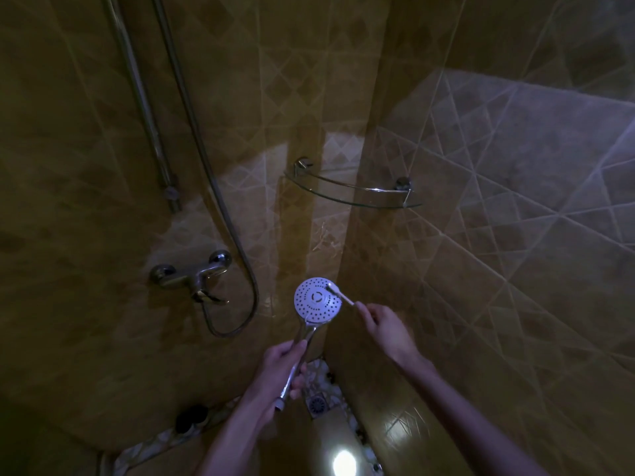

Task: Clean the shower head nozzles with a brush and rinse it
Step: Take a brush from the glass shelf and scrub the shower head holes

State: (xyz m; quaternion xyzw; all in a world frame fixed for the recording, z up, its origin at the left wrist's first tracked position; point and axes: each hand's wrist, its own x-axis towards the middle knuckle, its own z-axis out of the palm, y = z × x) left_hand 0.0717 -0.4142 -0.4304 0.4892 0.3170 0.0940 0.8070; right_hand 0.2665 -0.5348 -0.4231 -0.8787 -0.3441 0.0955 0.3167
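1. Your left hand (280,367) is wrapped round the chrome handle of the shower head (318,299), holding it upright in front of the tiled corner with the white nozzle face turned toward you.
2. Your right hand (385,322) pinches the brush (340,294) by its thin handle; the bristle end rests on the upper right edge of the nozzle face.
3. The brush is slender and you hold it far back, so hard pressure could bend it or make it skid off the rim instead of working into the holes.
4. The light is dim and the face glares white, so you may miss rows of nozzles, especially the lower left ones farthest from the bristles.
5. The handle looks smooth and may be wet; a loose hold could let the head twist under brushing.
6. The hose (240,255) loops down beside the mixer tap (190,274); swinging the head could drag or kink it.
7. No water seems to be running, so rinsing is probably yet to come; opening the tap with the face aimed at you would spray you.
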